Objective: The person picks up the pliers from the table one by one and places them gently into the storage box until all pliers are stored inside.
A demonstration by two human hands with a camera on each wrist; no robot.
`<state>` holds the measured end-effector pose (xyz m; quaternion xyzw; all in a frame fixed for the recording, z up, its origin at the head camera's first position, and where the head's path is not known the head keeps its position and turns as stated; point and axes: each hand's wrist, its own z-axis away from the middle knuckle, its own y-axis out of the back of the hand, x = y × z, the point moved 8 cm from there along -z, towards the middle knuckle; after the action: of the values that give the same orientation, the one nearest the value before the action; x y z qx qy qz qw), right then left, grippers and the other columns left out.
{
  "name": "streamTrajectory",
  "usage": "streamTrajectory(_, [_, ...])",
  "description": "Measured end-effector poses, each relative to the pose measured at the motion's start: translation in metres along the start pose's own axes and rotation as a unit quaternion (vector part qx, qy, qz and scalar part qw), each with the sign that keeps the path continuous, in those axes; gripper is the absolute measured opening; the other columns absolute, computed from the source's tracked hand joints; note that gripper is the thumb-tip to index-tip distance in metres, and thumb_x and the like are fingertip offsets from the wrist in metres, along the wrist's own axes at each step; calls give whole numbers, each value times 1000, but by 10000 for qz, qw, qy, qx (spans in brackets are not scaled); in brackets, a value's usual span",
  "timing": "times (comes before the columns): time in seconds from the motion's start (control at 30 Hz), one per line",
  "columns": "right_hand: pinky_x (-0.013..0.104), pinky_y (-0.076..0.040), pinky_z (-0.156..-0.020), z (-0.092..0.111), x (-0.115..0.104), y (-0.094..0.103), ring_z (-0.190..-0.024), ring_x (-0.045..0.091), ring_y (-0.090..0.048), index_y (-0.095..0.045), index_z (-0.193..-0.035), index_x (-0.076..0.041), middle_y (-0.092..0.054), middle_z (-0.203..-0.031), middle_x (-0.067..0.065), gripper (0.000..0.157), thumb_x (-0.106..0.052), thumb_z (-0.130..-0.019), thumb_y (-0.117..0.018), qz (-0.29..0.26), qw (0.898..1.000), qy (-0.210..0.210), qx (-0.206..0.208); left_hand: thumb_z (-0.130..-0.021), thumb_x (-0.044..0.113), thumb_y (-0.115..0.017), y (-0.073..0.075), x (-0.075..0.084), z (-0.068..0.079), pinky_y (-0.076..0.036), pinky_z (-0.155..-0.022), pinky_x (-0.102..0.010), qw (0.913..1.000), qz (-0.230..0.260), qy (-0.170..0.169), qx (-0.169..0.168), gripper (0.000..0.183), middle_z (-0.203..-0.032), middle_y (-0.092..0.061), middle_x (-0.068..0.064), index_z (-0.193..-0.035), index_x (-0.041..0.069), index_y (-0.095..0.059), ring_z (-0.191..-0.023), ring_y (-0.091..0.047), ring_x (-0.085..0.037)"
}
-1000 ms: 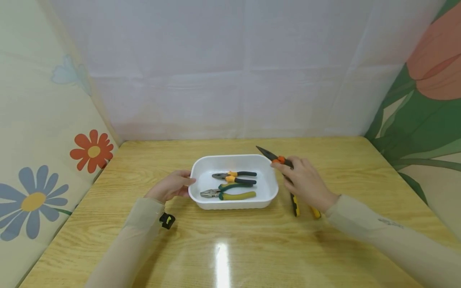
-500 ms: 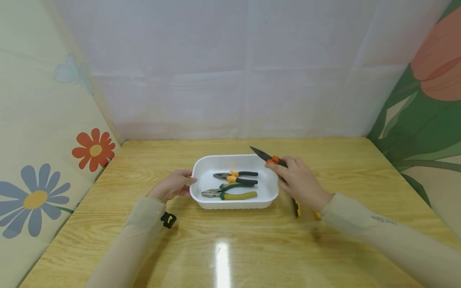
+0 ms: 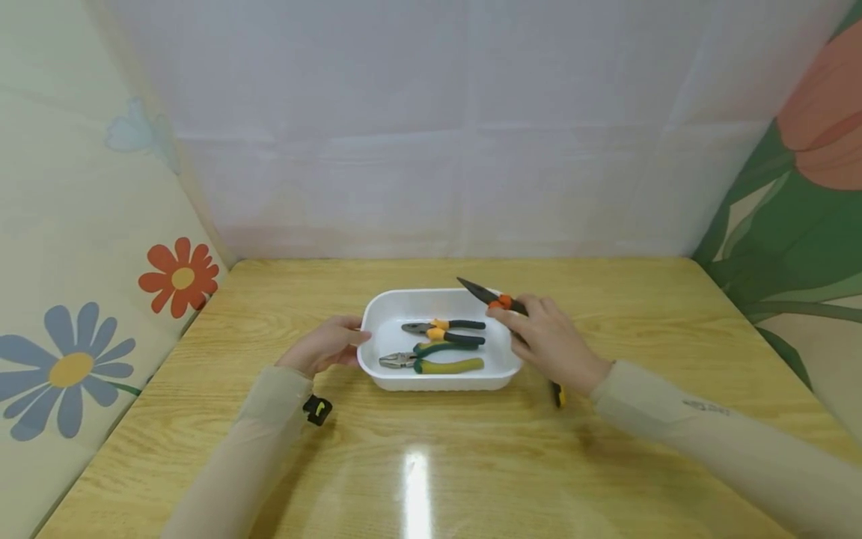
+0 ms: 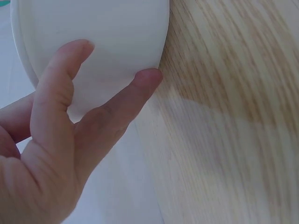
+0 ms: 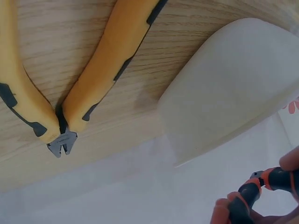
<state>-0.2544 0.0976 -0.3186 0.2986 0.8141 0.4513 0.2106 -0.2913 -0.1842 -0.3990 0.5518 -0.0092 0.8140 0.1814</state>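
Observation:
A white plastic tray point(image 3: 438, 383) stands on the table, its left end pinched by my left hand point(image 3: 323, 346), thumb over the rim. In the left wrist view, fingers of that hand point(image 4: 60, 135) touch the tray's outer wall point(image 4: 112, 42). Above the tray's back right rim, my right hand point(image 3: 555, 340) grips long-nose pliers point(image 3: 480, 292) with black and orange handles, nose pointing left. Inside lie pliers with orange-black handles point(image 3: 441, 329) and combination pliers with green-yellow handles point(image 3: 447, 366), side by side.
Yellow-handled pliers with short jaws point(image 5: 100, 65) lie on the table right of the tray, mostly covered by the right hand in the head view. A white cloth point(image 3: 431, 150) rises behind the wooden table point(image 3: 350, 464); flower-patterned cloths point(image 3: 67, 224) flank it.
My right hand has moved left with the long-nose pliers, from beside the tray to over its back right rim. My left hand keeps its hold. The whole view has shifted slightly.

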Motion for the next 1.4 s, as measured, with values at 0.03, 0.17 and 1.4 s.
streamTrajectory(0.03, [47,-49,-71,-1,0,-1,-86,38,-52,-67,-122,-11,-57,-107,25,42,0,-82,-65,23,10000,27,15,-100,0,-45,0,0,0,-59,-69,-26,10000,-13,2,-4,47,-124,-51,-33,-142,-16,-30,-79,-65,-18])
streamTrajectory(0.17, [46,-49,-67,-3,-3,-5,-85,38,-52,-67,-123,-12,-57,-108,25,43,0,-82,-64,131,9999,101,-48,-100,1,-45,0,0,0,-59,-70,-27,10000,-34,10,-25,48,-124,-51,-33,-142,-16,-30,-80,-65,-20])
streamTrajectory(1.4, [40,-52,-66,-24,-38,-49,-90,31,-55,-65,-126,-20,-58,-110,19,45,-11,-83,-75,532,9729,2033,-969,-100,0,-46,0,-1,-3,-58,-66,-24,9998,138,-23,-133,46,-115,-57,-29,-141,-15,-33,-72,-64,-16])
